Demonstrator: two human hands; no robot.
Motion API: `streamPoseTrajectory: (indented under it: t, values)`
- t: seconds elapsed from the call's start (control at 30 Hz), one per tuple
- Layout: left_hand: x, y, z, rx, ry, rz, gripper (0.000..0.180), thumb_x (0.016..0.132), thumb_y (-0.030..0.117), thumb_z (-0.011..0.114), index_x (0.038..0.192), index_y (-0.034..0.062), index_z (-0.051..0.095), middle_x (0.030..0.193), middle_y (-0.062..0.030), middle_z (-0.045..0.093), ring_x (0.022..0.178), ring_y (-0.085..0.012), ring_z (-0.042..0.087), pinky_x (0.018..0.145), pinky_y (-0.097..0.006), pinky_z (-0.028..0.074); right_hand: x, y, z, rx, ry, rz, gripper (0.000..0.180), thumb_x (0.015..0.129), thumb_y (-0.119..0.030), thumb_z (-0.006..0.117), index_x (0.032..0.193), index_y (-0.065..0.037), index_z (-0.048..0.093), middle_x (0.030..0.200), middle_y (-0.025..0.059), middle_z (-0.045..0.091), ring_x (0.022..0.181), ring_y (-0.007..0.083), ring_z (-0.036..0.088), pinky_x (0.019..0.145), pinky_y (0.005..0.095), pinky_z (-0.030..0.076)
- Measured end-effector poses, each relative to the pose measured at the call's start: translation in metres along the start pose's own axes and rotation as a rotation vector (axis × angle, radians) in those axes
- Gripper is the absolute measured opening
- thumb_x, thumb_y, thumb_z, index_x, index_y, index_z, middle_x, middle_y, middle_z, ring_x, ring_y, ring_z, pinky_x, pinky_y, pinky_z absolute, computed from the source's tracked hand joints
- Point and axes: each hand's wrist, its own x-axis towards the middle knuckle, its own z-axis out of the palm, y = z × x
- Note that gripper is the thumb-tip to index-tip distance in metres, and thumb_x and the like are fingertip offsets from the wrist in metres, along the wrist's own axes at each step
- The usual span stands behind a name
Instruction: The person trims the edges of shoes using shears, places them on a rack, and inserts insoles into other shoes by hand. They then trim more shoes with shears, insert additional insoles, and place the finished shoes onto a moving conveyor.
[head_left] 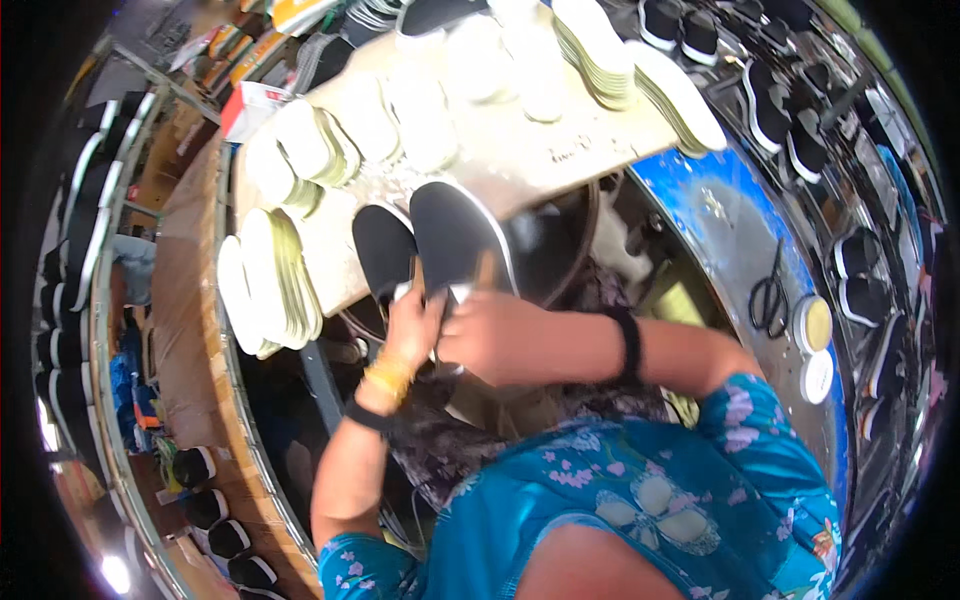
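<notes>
Two black shoes with white sole edges, side by side, toes pointing away from the wearer: left shoe (384,245), right shoe (450,232). Both sit just beyond the hands, with the heel ends at the fingers. Left hand (410,325) grasping left shoe by its heel end, a finger laid along the upper. Right hand (490,335) grasping right shoe the same way, one finger up on the upper, forearm coming in from the right. Hands close together, near touching; blur hides exact finger contact. Toes overlap the near edge of the pale tabletop (612,132) in view; can't tell if shoes rest on it.

On that tabletop: stacks of pale soles, one stack (285,275) left of the shoes, another (678,95) far right, more beyond the toes. Red-and-white box (250,108) by the far left corner.

Right side, blue tabletop (715,205) with black scissors (768,300), yellow tin (814,325), white lid (816,377) just below the tin. More black shoes on the rack (845,100) at far right, others in a row at lower left.
</notes>
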Motion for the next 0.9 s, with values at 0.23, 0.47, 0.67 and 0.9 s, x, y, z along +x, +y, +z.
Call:
streamPoseTrajectory:
  t: [0.23,0.47,0.67,0.9]
  values:
    - [-0.115,-0.109,-0.054,-0.850,0.407,0.013,0.037,0.094,0.028,0.039,0.117,0.0009,0.048,0.113,-0.0118,0.053,0.101,-0.0195,0.053,0.088,-0.034,0.044,-0.023,0.007,-0.094,0.086,0.198,0.573,0.010,0.074,-0.009,0.062,0.084,-0.006,0.064,0.077,0.0105,0.062,0.074,0.0294,0.058,0.067,0.0377,0.045]
    - [-0.110,-0.130,-0.143,-0.415,0.886,0.035,0.028,0.091,0.025,0.044,0.105,0.0026,0.051,0.098,-0.0102,0.054,0.086,-0.0200,0.054,0.076,-0.034,0.045,0.012,0.030,-0.072,0.158,-0.131,0.632,0.013,0.075,-0.012,0.061,0.086,-0.006,0.064,0.081,0.0114,0.063,0.079,0.0293,0.060,0.071,0.0372,0.047]
    - [-0.080,-0.189,-0.237,-0.063,1.173,0.003,0.021,0.088,0.023,0.048,0.095,0.0040,0.054,0.085,-0.0088,0.055,0.073,-0.0204,0.055,0.066,-0.034,0.046,0.039,0.073,-0.063,0.065,-0.304,0.636,0.013,0.074,-0.015,0.061,0.084,-0.007,0.064,0.080,0.0112,0.062,0.079,0.0303,0.059,0.070,0.0383,0.047]
    - [0.067,-0.217,-0.466,0.386,1.432,0.014,0.016,0.085,0.020,0.052,0.083,0.0056,0.058,0.069,-0.0071,0.057,0.058,-0.0209,0.055,0.054,-0.034,0.047,0.081,0.096,-0.042,0.083,-0.423,0.502,0.014,0.074,-0.013,0.061,0.086,-0.007,0.062,0.078,0.0120,0.060,0.077,0.0321,0.058,0.069,0.0401,0.047]
